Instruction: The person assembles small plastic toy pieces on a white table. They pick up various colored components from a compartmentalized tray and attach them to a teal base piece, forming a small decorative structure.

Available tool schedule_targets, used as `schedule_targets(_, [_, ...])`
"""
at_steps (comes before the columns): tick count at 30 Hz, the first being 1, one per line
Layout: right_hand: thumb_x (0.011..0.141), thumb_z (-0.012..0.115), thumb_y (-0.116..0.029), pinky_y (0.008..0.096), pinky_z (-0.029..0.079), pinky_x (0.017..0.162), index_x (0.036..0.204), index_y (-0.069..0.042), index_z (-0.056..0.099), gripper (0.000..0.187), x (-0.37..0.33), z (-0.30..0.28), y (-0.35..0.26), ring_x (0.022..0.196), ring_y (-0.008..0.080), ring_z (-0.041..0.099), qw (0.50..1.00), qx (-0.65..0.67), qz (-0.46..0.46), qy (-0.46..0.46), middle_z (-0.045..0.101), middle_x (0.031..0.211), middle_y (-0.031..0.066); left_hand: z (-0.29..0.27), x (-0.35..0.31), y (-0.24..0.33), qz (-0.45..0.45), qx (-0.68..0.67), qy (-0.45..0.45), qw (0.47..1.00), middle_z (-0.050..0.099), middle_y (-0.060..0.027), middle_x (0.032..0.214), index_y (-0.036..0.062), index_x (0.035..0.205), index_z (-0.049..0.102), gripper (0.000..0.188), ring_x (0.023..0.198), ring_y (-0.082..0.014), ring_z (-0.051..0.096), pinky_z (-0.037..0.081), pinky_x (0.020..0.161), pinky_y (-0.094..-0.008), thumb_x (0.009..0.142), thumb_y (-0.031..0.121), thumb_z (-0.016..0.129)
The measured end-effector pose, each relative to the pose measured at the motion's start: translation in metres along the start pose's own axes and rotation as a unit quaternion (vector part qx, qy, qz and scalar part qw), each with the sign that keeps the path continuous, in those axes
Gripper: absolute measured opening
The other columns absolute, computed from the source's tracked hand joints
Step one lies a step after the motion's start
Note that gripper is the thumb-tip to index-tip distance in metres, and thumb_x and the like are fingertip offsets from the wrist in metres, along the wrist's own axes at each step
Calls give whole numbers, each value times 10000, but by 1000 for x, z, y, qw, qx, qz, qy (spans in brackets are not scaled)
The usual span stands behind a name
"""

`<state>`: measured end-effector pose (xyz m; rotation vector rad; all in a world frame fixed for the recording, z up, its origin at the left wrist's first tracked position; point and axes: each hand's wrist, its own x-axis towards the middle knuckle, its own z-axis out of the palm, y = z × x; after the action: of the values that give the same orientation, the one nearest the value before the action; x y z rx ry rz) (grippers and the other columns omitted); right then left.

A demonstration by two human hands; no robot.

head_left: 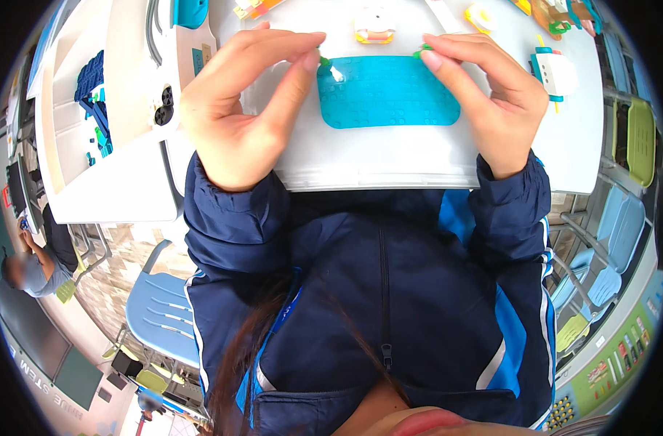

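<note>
Green pcs [324, 62], in L hand [244, 102], R hand [495, 91] too (tight thumb-finger pinches)

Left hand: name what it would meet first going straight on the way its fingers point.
The left hand would probably meet the small white and yellow brick build first, though depth is unclear.

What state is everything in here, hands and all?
Left hand: thumb and finger pinching a small green piece
Right hand: pinching another small green piece
Teal plate: lying flat
White storage tray: open, dark blue pieces inside
Jacket: zipped up over the chest
</note>
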<state>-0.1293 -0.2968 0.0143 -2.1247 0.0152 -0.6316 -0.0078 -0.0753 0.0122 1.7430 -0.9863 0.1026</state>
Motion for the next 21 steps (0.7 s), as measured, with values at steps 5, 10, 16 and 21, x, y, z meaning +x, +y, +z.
schedule_targets(5, [840, 760, -25, 227, 486, 780, 998, -3, 758, 160, -14, -3, 8, 811, 109, 627, 996, 26, 63, 61, 727, 907, 57, 7, -2, -6, 61, 100, -18, 993, 743, -104, 906, -15, 948, 750, 178, 865, -206, 704, 483, 1009, -417, 781, -70, 721])
schedule_targets(10, [855, 751, -17, 253, 499, 832, 1022, 16, 745, 170, -16, -2, 7, 882, 130, 652, 995, 5, 60, 82, 731, 964, 77, 11, -3, -9, 85, 127, -8, 988, 735, -108, 883, 1, 952, 757, 188, 839, -192, 709, 515, 954, -391, 778, -66, 729])
schedule_targets(16, [874, 734, -16, 263, 515, 909, 1084, 42, 727, 218, -21, -6, 15, 956, 156, 685, 995, -2, 91, 49, 735, 1042, 111, 15, -5, 5, 27, 120, -45, 991, 740, -113, 931, 6, 988, 759, 232, 856, -187, 709, 533, 861, -285, 771, -75, 746])
schedule_targets(21, [895, 717, -39, 254, 519, 902, 1089, 19, 738, 203, -22, -6, 14, 956, 149, 689, 994, -1, 104, 43, 740, 1039, 96, 14, -3, -4, 13, 107, -60, 992, 748, -107, 983, -9, 1014, 755, 240, 890, -176, 710, 540, 849, -267, 782, -71, 756])
